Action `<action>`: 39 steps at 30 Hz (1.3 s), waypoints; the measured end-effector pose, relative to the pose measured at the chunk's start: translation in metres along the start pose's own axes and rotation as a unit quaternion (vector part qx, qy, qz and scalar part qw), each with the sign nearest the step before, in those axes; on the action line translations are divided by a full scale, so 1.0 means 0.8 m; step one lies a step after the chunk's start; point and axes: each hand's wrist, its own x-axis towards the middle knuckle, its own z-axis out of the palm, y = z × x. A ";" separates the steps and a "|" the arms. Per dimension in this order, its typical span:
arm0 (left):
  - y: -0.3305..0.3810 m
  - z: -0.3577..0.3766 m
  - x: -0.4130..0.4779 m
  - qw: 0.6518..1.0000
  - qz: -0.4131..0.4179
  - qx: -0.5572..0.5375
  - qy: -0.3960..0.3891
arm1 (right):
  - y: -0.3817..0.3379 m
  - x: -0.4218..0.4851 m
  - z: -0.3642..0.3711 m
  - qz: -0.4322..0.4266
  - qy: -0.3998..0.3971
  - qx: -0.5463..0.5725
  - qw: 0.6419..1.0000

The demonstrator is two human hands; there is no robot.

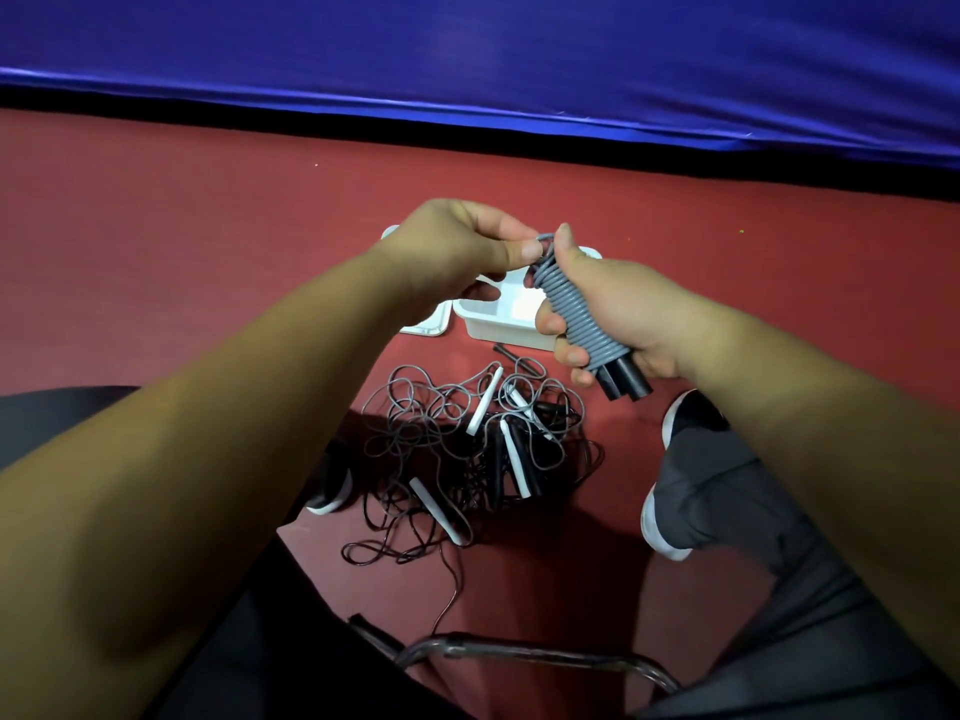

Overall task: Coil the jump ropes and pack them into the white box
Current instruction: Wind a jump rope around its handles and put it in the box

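Beyond tangled ropes point(480, 407), the left hand point(457, 252) overlaps the white box point(498, 330).

Cannot see much of the white box point(498, 330) behind left hand point(457, 246) and right hand point(613, 314), nor most of the lid point(423, 327).

Down on the red floor point(208, 226)
A tangled pile of grey and black jump ropes point(467, 449) lies nearest; behind it stands the white plastic box point(498, 330), the flat white lid point(423, 324) just left of it, a blue cloth point(467, 54) farther back.
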 end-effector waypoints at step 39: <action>-0.017 0.047 -0.010 0.984 -0.037 -0.174 0.022 | 0.006 0.008 -0.010 -0.001 0.066 -0.068 0.996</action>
